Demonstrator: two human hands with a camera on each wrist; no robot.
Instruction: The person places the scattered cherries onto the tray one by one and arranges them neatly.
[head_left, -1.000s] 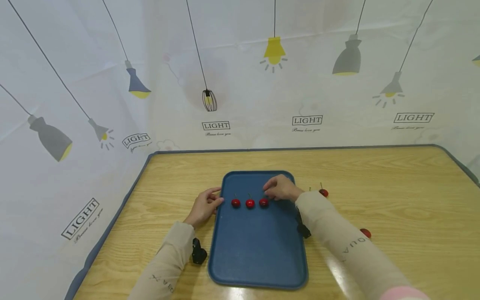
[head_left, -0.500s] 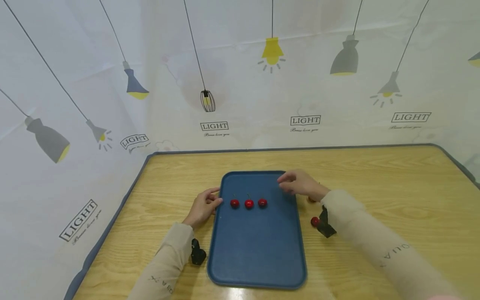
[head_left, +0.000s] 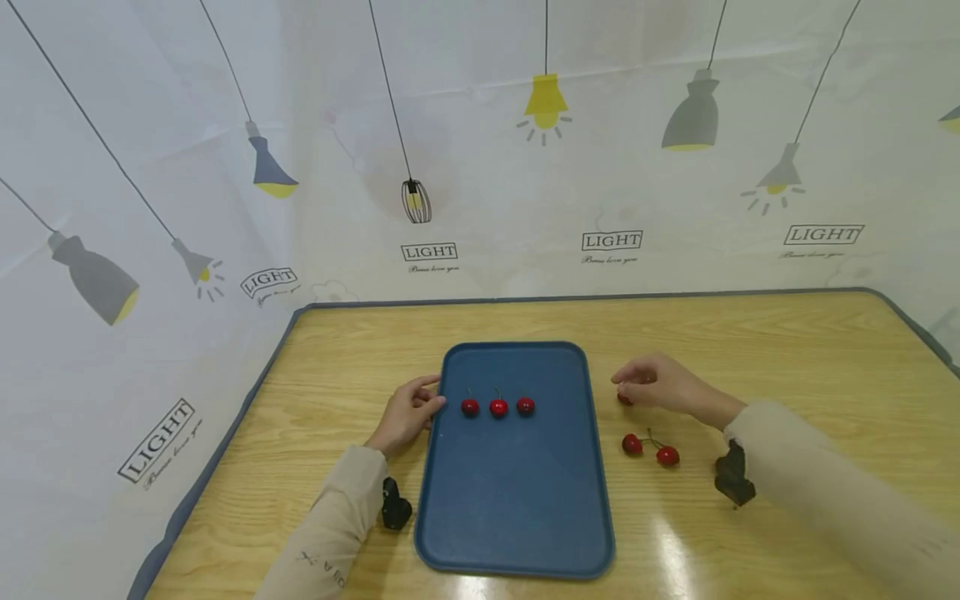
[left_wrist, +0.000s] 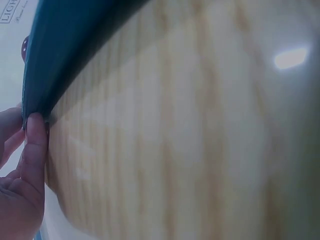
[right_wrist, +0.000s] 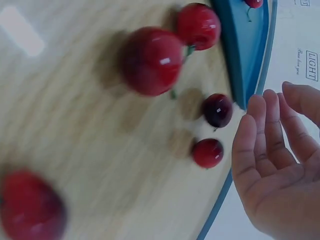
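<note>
My left hand holds the left rim of a blue tray; the left wrist view shows thumb and fingers on either side of its edge. Three red cherries lie in a row on the tray, stems pointing away. To the right of the tray, my right hand hovers over a cherry, which it partly covers. In the right wrist view its fingers are extended with nothing between them, beside two dark cherries.
Two more cherries lie on the wooden table, right of the tray. Another cherry appears close by in the right wrist view. A white sheet printed with lamps rises behind and to the left.
My right hand has moved right, from beside the third cherry on the tray to the cherries on the table. My left hand has stayed at the tray's left rim.
</note>
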